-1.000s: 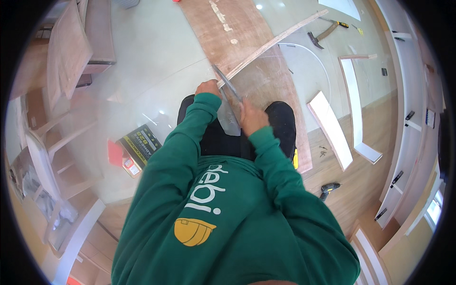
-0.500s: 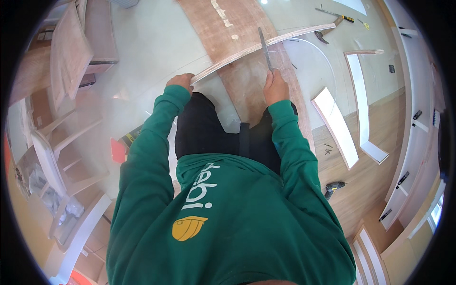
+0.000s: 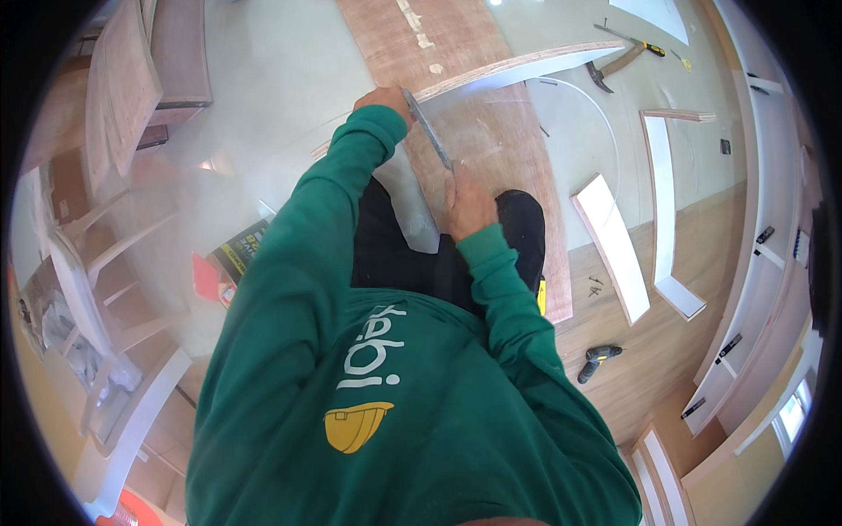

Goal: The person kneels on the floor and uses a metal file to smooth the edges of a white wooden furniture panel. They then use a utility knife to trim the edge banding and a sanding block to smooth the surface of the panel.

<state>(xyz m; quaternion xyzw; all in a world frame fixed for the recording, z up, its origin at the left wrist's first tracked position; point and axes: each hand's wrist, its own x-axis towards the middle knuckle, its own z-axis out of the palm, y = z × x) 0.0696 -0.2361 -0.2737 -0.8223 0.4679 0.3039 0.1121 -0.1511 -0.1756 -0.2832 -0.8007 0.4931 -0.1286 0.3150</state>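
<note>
My left hand (image 3: 386, 102) is closed around a long, slightly curved plywood strip (image 3: 513, 68), its layered edge up and its white face turned partly toward me. The strip's left end shows beyond my left sleeve. In my right hand (image 3: 471, 203) is a narrow grey flat metal file (image 3: 430, 131), slanting up and left. The file's far end reaches the strip's edge right beside my left hand; whether it touches cannot be made out. Under the strip lies a wide brown plywood panel (image 3: 517, 175) with pieces of tape on it.
To the right lie a claw hammer (image 3: 614, 68), a screwdriver (image 3: 653, 50), a white board (image 3: 611, 250), an angled white frame (image 3: 660, 202), screws (image 3: 595, 287) and a cordless drill (image 3: 599, 361). Curved plywood pieces (image 3: 123, 96) and a chair-like frame (image 3: 83, 280) stand left.
My left hand has moved right along the strip, and the strip has tilted to show its white face. My right hand has come left and nearer, bringing the file close to my left hand.
</note>
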